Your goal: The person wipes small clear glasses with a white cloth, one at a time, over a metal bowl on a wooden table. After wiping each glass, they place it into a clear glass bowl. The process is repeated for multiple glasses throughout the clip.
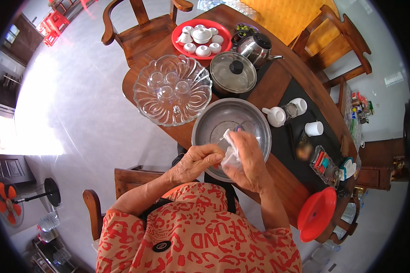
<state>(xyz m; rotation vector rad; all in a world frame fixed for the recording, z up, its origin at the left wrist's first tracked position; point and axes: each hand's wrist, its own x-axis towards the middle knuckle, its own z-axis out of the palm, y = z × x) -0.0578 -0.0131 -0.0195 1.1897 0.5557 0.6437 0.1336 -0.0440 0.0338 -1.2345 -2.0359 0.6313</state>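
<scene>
A steel basin (pixel 214 118) stands on the brown wooden table (pixel 278 86) right in front of me. Over its near rim my right hand (pixel 247 159) grips a crumpled white cloth (pixel 231 154). A small clear glass seems to be wrapped in the cloth, but it is mostly hidden. My left hand (pixel 197 161) meets the cloth from the left, fingertips pinching its edge. A wide clear glass bowl (pixel 143 98) with a few small glass cups in it sits left of the basin.
A red tray (pixel 180 34) of white teacups stands at the far end. A lidded pot (pixel 232 73) and steel kettle (pixel 255 48) sit behind the basin. White cups (pixel 313 128), a red funnel-shaped lid (pixel 316 214) and wooden chairs (pixel 141 32) ring the table.
</scene>
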